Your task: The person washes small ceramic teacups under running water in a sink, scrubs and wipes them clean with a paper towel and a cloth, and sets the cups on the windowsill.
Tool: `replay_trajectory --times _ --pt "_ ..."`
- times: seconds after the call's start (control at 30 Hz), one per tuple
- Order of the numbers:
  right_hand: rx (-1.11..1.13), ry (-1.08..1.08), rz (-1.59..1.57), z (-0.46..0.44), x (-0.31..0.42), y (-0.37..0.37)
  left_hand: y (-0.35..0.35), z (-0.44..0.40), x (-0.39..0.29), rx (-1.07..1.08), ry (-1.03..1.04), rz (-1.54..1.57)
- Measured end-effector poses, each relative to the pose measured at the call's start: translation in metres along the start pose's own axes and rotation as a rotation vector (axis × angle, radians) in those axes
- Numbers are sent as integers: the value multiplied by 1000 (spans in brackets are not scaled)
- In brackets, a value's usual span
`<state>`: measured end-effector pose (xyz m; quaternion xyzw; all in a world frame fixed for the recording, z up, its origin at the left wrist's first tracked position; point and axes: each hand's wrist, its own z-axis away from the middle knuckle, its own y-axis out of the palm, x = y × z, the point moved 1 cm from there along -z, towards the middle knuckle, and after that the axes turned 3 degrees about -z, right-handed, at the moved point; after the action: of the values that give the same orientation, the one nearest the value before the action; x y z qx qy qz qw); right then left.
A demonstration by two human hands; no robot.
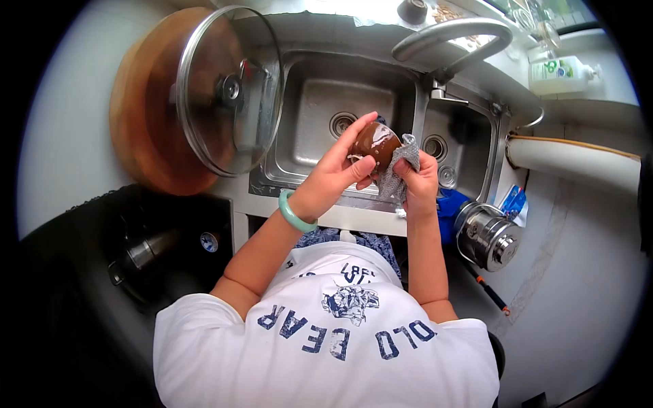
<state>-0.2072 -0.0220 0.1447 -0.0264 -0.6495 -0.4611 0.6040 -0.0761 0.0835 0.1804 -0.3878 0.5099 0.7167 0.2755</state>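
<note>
A shiny brown rounded vessel [376, 141], perhaps a small bowl or cup, is gripped in my left hand [338, 163], fingers around its far side and thumb at the front. White suds or drops show on its surface. My right hand [423, 178] pinches a grey mesh-like cloth [392, 181], which touches the vessel's right side. Both hands are above the front edge of the double steel sink [309, 102]. The inside of the vessel is hidden from me. A pale green bangle [294, 212] circles my left wrist.
A curved faucet [452, 41] arches behind the sink. To the left, a glass lid [231, 129] leans before a round wooden board [156, 102]. A soap bottle [561, 73] lies at the upper right. A steel pot [486, 234] sits low on the right.
</note>
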Motion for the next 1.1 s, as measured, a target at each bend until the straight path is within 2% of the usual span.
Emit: replay_trajectory --times 0.03,0.1,0.17,0.23,0.33,0.37,0.43,0.53,0.67,0.7,0.77,0.83,0.87,0.93,1.0,1.1 --pt "13 8 5 0 -1 0 -3 1 0 24 -115 86" --pt "-31 -54 20 -1 -3 -2 0 1 4 27 -102 49" --pt "-24 -87 61 -3 -2 -1 7 0 7 18 80 -166" --pt "-136 -23 13 -3 3 7 8 0 14 28 114 -219" --pt "-69 -23 67 -4 8 4 9 3 1 -58 211 -601" --pt "-16 -32 98 -4 10 2 11 4 -1 -58 212 -601" --pt "18 -22 76 -3 13 4 12 6 -2 -145 152 -351" --pt "57 -60 135 -4 11 9 4 4 8 -124 81 -359" --pt "-29 -16 -69 -4 -2 4 6 1 15 -182 150 -271" --pt "-67 24 -137 -5 -3 4 6 2 11 -201 137 -346" --pt "-77 32 -78 -2 4 7 6 3 2 -222 124 -422" --pt "-46 -12 124 -2 14 15 7 4 -6 -245 147 -629" --pt "23 -65 225 -4 16 19 7 4 -7 -243 146 -628" --pt "-18 -54 206 -4 12 20 9 4 -9 -228 256 -834" --pt "-117 -15 126 -4 12 28 12 3 -8 -244 296 -885" --pt "-62 -18 -5 -5 8 16 11 3 -10 -285 316 -922"
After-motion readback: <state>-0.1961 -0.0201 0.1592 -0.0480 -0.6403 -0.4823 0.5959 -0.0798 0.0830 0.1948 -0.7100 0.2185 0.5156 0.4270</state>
